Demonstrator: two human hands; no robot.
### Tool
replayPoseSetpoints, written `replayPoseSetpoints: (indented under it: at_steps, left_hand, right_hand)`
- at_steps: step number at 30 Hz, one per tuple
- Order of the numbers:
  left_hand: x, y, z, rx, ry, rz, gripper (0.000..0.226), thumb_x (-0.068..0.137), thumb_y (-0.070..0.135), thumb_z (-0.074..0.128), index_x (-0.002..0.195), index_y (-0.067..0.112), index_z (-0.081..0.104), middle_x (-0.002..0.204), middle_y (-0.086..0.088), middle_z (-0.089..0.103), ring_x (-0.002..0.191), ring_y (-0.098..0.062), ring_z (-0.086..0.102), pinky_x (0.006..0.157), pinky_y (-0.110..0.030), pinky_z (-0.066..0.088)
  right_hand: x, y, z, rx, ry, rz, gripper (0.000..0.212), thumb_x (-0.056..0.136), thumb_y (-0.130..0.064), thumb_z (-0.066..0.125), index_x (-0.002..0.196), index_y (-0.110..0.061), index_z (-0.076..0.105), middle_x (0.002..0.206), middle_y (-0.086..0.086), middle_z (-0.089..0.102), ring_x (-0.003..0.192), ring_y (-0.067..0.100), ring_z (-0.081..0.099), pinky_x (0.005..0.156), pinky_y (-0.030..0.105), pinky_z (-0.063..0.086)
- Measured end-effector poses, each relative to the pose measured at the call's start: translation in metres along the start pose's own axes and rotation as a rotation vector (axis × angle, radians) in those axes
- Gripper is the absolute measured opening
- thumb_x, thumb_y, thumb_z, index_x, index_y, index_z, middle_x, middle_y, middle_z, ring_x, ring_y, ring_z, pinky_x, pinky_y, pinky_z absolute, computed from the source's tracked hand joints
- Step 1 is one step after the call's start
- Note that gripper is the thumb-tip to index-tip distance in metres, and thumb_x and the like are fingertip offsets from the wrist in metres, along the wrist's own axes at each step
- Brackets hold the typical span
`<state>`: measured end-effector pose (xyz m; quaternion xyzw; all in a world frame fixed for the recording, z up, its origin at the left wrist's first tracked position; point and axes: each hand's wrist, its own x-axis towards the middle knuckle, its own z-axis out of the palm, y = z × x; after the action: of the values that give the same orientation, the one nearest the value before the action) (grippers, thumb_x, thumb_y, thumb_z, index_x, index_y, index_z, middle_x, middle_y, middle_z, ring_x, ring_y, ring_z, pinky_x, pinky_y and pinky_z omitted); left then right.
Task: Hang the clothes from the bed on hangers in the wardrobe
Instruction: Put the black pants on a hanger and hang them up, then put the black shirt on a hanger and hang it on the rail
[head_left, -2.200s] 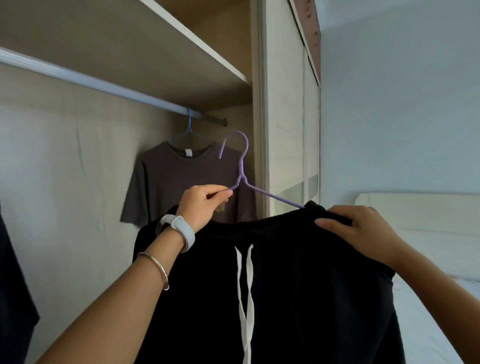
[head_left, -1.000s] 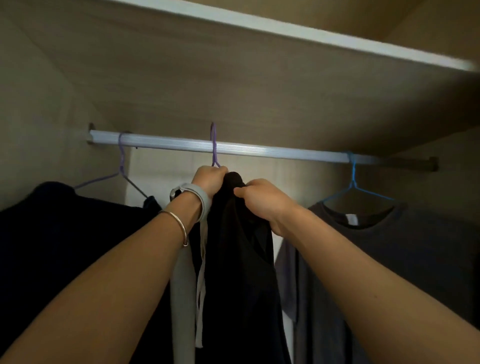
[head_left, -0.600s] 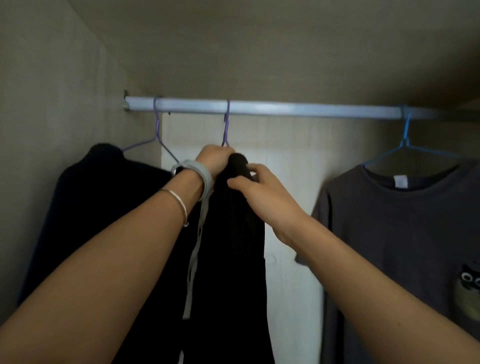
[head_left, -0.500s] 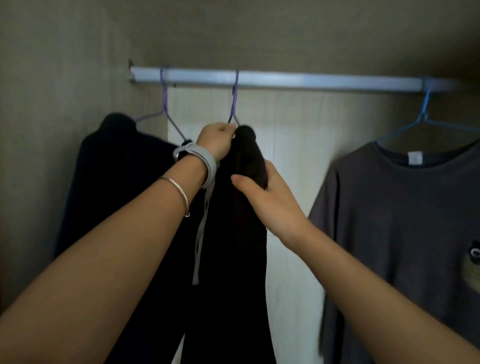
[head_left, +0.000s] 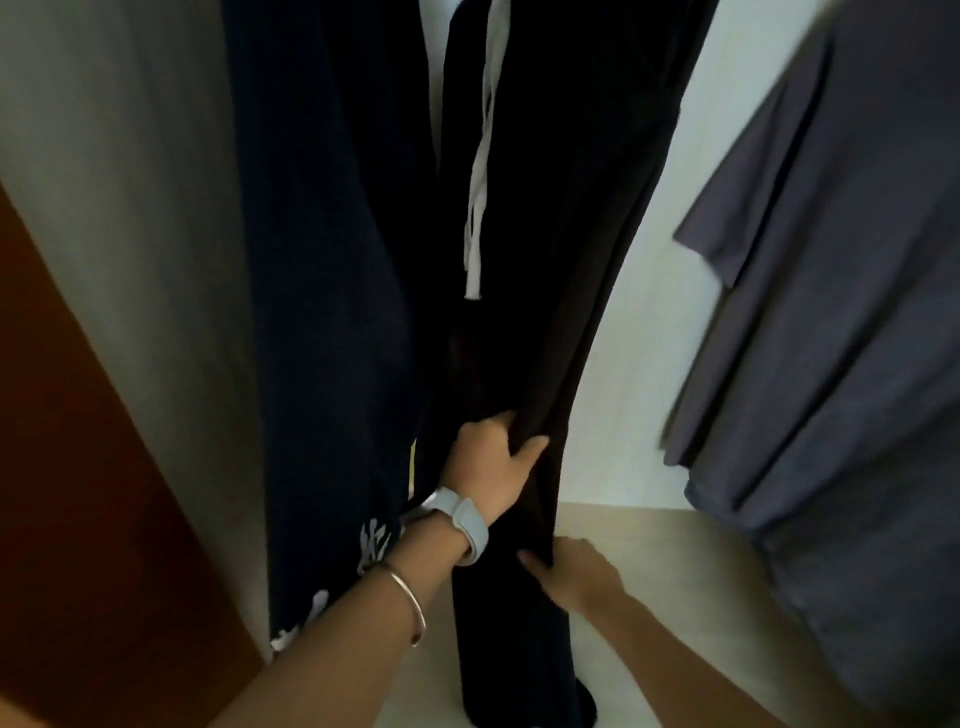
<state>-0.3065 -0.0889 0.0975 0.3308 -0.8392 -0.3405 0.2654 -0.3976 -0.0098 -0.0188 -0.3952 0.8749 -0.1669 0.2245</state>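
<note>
Black trousers (head_left: 561, 218) with a white drawstring (head_left: 480, 171) hang straight down in the middle of the wardrobe; their hanger and the rail are out of view above. My left hand (head_left: 491, 462) grips a fold of the trouser leg about halfway down, thumb on the right side of the cloth. Lower down, my right hand (head_left: 576, 571) holds the right edge of the same leg, fingers curled on the cloth. The hems reach the pale wardrobe floor (head_left: 675, 597).
A dark navy garment (head_left: 322, 260) with white print near its hem hangs just left of the trousers. A grey T-shirt (head_left: 841, 312) hangs on the right. The wardrobe's side wall (head_left: 130, 208) and a brown door edge (head_left: 78, 493) close off the left.
The view has dropped from the rail to the lower wardrobe. Both hands left the hanger top and slid down the hung trousers to the leg.
</note>
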Motion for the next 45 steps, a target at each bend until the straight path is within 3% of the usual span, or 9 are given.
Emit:
replayPoseSetpoints:
  at_steps: [3, 9, 20, 26, 29, 34, 37, 41, 45]
  left_hand:
    - [0.009, -0.003, 0.0, -0.055, 0.096, -0.035, 0.035, 0.09, 0.029, 0.053, 0.111, 0.004, 0.063, 0.102, -0.021, 0.07, 0.095, -0.033, 0.066, 0.082, -0.038, 0.054]
    - [0.02, 0.009, -0.004, -0.177, 0.244, 0.003, 0.031, 0.088, 0.027, 0.058, 0.103, 0.001, 0.067, 0.099, -0.016, 0.071, 0.093, -0.024, 0.066, 0.062, -0.013, 0.046]
    - [-0.04, -0.043, 0.043, -0.074, 0.094, -0.163, 0.034, 0.086, 0.029, 0.059, 0.111, 0.007, 0.063, 0.102, -0.013, 0.071, 0.092, -0.023, 0.067, 0.084, -0.032, 0.054]
    - [-0.147, -0.12, 0.071, -0.036, 0.077, -0.537, 0.033, 0.09, 0.018, 0.054, 0.122, 0.01, 0.058, 0.123, -0.007, 0.064, 0.112, -0.018, 0.061, 0.096, -0.022, 0.044]
    - [-0.243, -0.158, 0.073, -0.02, 0.034, -0.808, 0.029, 0.092, 0.017, 0.05, 0.118, 0.01, 0.061, 0.12, -0.007, 0.066, 0.111, -0.019, 0.062, 0.082, -0.013, 0.038]
    - [-0.429, -0.196, 0.073, -0.032, 0.079, -1.303, 0.024, 0.088, 0.015, 0.058, 0.108, 0.007, 0.067, 0.11, -0.013, 0.07, 0.103, -0.027, 0.065, 0.085, -0.031, 0.047]
    - [-0.513, -0.201, 0.082, -0.162, 0.221, -1.53, 0.019, 0.085, 0.007, 0.06, 0.099, 0.001, 0.07, 0.103, -0.016, 0.071, 0.1, -0.031, 0.065, 0.088, -0.036, 0.047]
    - [-0.571, -0.211, 0.089, -0.514, 0.532, -1.781, 0.026, 0.085, 0.002, 0.057, 0.103, -0.015, 0.062, 0.1, -0.026, 0.066, 0.092, -0.033, 0.061, 0.092, -0.047, 0.049]
    - [-0.582, -0.218, 0.067, -0.806, 0.785, -1.855, 0.02, 0.088, -0.009, 0.046, 0.103, -0.01, 0.06, 0.097, -0.022, 0.056, 0.078, -0.029, 0.049, 0.037, -0.009, 0.042]
  right_hand:
    - [0.023, 0.007, -0.017, 0.278, 0.107, 0.047, 0.023, 0.092, -0.035, 0.049, 0.082, -0.018, 0.06, 0.078, 0.011, 0.068, 0.08, 0.031, 0.068, 0.075, 0.039, 0.055]
    - [0.045, -0.001, -0.042, 0.606, 0.225, 0.0, 0.029, 0.092, -0.018, 0.05, 0.116, -0.004, 0.059, 0.112, 0.015, 0.065, 0.105, 0.033, 0.06, 0.096, 0.044, 0.048]
    - [0.01, 0.037, 0.012, 0.415, 0.009, -0.025, 0.041, 0.085, -0.022, 0.064, 0.12, -0.004, 0.054, 0.122, 0.015, 0.059, 0.105, 0.026, 0.058, 0.08, 0.027, 0.043]
    - [0.004, 0.056, 0.058, 0.13, -0.367, 0.045, 0.041, 0.09, -0.023, 0.055, 0.124, -0.002, 0.054, 0.128, 0.015, 0.058, 0.119, 0.029, 0.053, 0.098, 0.032, 0.041]
    - [-0.007, 0.059, 0.082, 0.074, -0.629, 0.011, 0.035, 0.091, -0.018, 0.053, 0.115, 0.007, 0.059, 0.12, 0.024, 0.061, 0.111, 0.033, 0.059, 0.099, 0.036, 0.044]
    - [-0.019, 0.069, 0.127, -0.141, -0.882, -0.056, 0.011, 0.092, -0.01, 0.051, 0.093, -0.008, 0.062, 0.081, 0.007, 0.059, 0.071, 0.013, 0.054, 0.065, 0.022, 0.041]
    - [-0.026, 0.071, 0.161, -0.247, -0.954, -0.003, 0.028, 0.09, 0.001, 0.051, 0.065, -0.011, 0.053, 0.064, 0.004, 0.048, 0.057, 0.012, 0.045, 0.053, 0.021, 0.038]
    - [-0.05, 0.05, 0.212, -0.369, -0.967, 0.041, 0.022, 0.085, -0.012, 0.057, 0.063, -0.012, 0.05, 0.053, 0.0, 0.052, 0.046, 0.012, 0.045, 0.045, 0.02, 0.032]
    - [-0.088, -0.015, 0.26, -0.466, -0.995, -0.075, 0.024, 0.089, -0.016, 0.048, 0.065, -0.016, 0.052, 0.069, 0.005, 0.054, 0.065, 0.018, 0.048, 0.053, 0.022, 0.031]
